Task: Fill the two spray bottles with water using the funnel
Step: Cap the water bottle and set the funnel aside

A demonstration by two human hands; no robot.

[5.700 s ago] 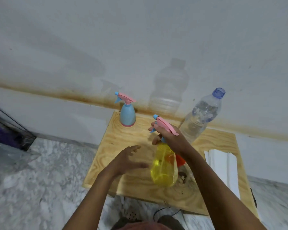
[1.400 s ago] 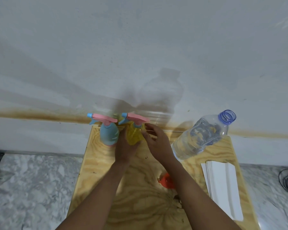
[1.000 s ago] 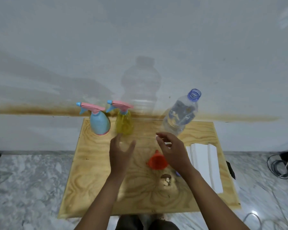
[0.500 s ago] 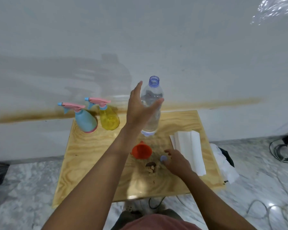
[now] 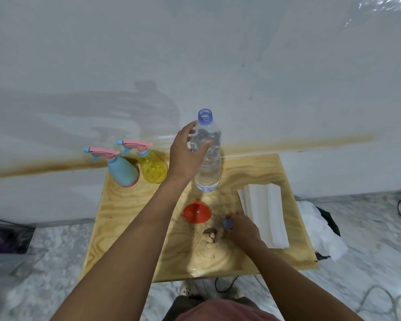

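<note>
A blue spray bottle [image 5: 122, 170] and a yellow spray bottle [image 5: 153, 169], both with pink trigger heads, stand side by side at the table's back left. To their right stands an uncapped clear water bottle [image 5: 208, 167], partly filled. My left hand [image 5: 185, 154] wraps its upper part, thumb across the front. An orange funnel [image 5: 197, 213] lies mouth down at mid-table, spout up. Just right of it, my right hand [image 5: 242, 229] pinches the small blue bottle cap [image 5: 227, 223] on the table.
The low wooden table [image 5: 287, 172] stands against a white wall. A stack of white paper towels [image 5: 264, 214] lies on its right side. Crumpled white paper [image 5: 320, 230] and cables lie on the marble floor to the right, a dark wire basket [image 5: 7, 237] to the left.
Both spray bottles were set down at the back left and released. My left hand then rose to the water bottle and closed around it. My right hand went down to the blue cap.
</note>
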